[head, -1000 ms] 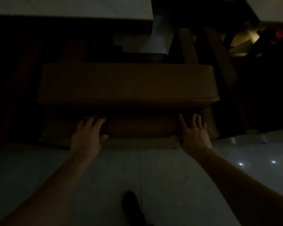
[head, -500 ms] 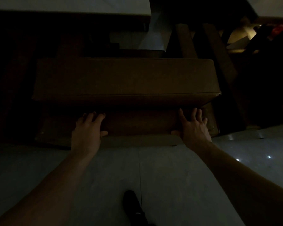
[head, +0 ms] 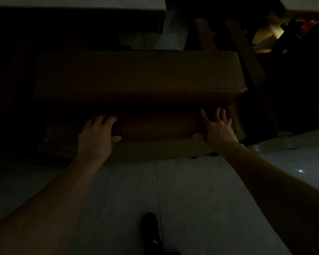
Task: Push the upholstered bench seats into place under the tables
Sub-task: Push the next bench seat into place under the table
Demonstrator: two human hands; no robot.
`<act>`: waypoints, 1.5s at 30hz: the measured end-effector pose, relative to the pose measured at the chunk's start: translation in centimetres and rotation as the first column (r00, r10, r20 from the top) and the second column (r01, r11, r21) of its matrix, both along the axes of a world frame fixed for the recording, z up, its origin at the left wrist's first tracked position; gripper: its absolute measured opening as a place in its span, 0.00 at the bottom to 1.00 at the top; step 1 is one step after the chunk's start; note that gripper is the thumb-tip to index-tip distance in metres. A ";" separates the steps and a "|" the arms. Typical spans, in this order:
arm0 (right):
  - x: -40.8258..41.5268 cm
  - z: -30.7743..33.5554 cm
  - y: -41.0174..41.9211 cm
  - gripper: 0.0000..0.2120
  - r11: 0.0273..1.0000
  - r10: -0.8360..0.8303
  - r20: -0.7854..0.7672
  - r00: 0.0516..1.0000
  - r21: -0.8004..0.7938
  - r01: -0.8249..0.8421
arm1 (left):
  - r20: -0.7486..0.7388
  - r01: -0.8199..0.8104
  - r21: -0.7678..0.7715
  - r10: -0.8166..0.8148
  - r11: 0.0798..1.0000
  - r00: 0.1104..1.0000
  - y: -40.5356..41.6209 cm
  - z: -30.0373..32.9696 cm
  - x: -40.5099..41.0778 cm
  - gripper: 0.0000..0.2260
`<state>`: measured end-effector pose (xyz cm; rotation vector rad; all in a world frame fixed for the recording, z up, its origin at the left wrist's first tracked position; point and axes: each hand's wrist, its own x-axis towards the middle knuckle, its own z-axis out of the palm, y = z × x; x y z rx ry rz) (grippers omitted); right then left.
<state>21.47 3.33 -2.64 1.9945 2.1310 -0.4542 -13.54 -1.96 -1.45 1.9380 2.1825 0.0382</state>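
Observation:
A brown upholstered bench seat (head: 136, 74) fills the middle of the dim head view, its padded top overhanging a lower brown base (head: 155, 129). My left hand (head: 97, 134) lies flat against the front of that base, fingers spread, thumb hooked on the lower ledge. My right hand (head: 216, 128) presses the same front face near the bench's right corner, fingers apart under the cushion's overhang. A pale table top (head: 72, 2) runs across the top left, just beyond the bench. Neither hand grips anything.
Dark slanted wooden legs (head: 247, 57) stand right of the bench. A second pale table edge (head: 309, 4) shows at top right. Pale tiled floor (head: 201, 199) spreads in front, with my black shoe (head: 151, 230) on it. The left side is too dark to read.
The bench has slid a little away from me toward the table, and both hands have gone forward with it, still flat on the base front.

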 end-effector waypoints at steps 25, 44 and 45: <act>-3.9 1.2 -0.1 0.47 0.997 -0.056 0.076 0.996 -0.055 0.060 | -0.046 0.006 -0.133 -0.012 0.991 0.999 1.0 0.9 -0.3 0.30; -6.7 1.9 -0.6 0.49 0.995 0.071 0.119 0.990 -0.078 -0.062 | -0.089 0.042 0.023 -0.039 0.999 0.995 -0.3 -0.4 -4.9 0.41; -7.5 1.7 -0.8 0.49 0.995 0.065 0.088 0.994 -0.077 -0.058 | -0.075 0.032 0.019 -0.031 0.999 0.997 -0.4 -0.7 -5.8 0.42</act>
